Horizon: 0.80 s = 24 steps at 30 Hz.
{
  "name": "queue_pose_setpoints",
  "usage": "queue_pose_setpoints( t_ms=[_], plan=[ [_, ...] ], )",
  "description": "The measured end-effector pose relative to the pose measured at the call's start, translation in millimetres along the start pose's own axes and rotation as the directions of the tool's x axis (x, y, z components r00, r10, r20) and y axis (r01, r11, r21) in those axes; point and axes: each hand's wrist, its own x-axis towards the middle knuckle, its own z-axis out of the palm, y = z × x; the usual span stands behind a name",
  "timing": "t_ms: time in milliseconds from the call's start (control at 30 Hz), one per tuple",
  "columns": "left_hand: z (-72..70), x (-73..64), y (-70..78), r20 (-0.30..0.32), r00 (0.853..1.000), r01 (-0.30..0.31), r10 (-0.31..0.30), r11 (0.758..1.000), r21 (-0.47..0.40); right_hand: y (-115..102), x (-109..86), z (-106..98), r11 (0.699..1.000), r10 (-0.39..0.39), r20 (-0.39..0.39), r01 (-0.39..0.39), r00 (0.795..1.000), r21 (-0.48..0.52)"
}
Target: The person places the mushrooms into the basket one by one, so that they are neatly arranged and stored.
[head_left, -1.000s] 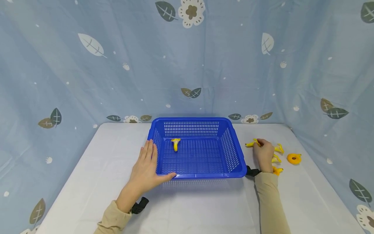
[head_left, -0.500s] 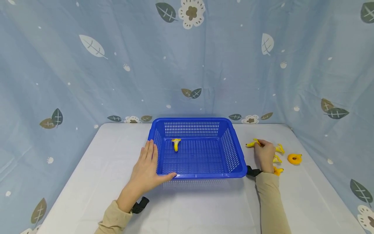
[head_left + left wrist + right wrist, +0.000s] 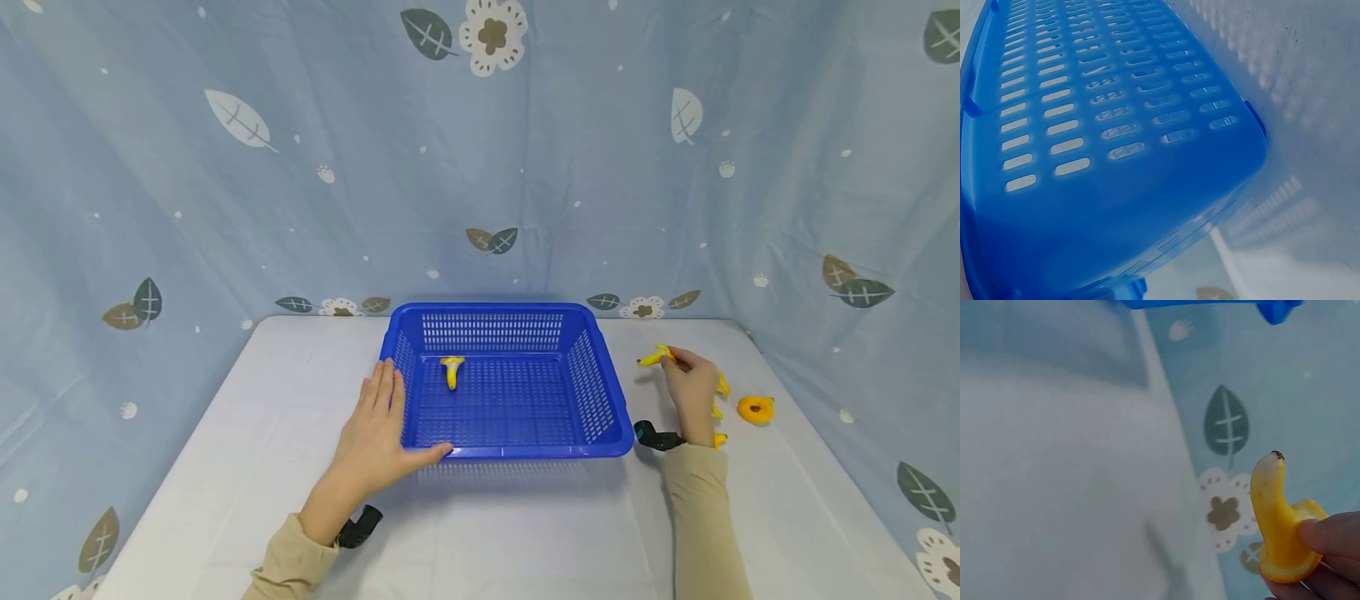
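My left hand [image 3: 373,435] rests at the left front corner of a blue plastic basket [image 3: 517,452], fingers straight along the left rim and thumb on the front rim. Inside the basket lies a yellow toy banana peel [image 3: 452,372]. Above the table to the right, my right hand [image 3: 692,385] pinches another toy banana peel [image 3: 655,357] between thumb and fingers. The right wrist view shows this held banana peel [image 3: 1275,525] with its dark tip up and its flaps curled outward. In the left wrist view, the basket's slotted side wall [image 3: 1122,187] fills most of the picture.
More yellow peels [image 3: 722,384] lie partly hidden behind the right hand and wrist. An orange-yellow ring-shaped piece [image 3: 755,409] lies farther right. The white table [image 3: 525,533] meets a blue patterned curtain [image 3: 480,167] at the back and sides.
My right hand has lifted off the table with the toy banana peel, shifting slightly up and right. My left hand stays at the basket corner.
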Motion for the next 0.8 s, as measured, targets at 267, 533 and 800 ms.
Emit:
queue_pose_setpoints(
  t_ms=[267, 533, 800],
  plan=[
    [0.7, 0.6, -1.7, -0.005, 1.0, -0.002, 0.002, 1.0, 0.007, -23, -4.8, -13, 1.0, 0.019, -0.023, -0.019, 1.0, 0.022],
    [-0.1, 0.7, -2.0, -0.008, 1.0, -0.009, 0.009, 1.0, 0.0, -38, -9.4, -25, 0.996, -0.009, -0.026, 0.012, 1.0, 0.092],
    [0.0, -0.5, -1.1, -0.015, 1.0, -0.004, 0.004, 1.0, -0.01, -66, -18.5, -42, 0.992, -0.056, 0.008, 0.054, 0.998, 0.117]
  ],
)
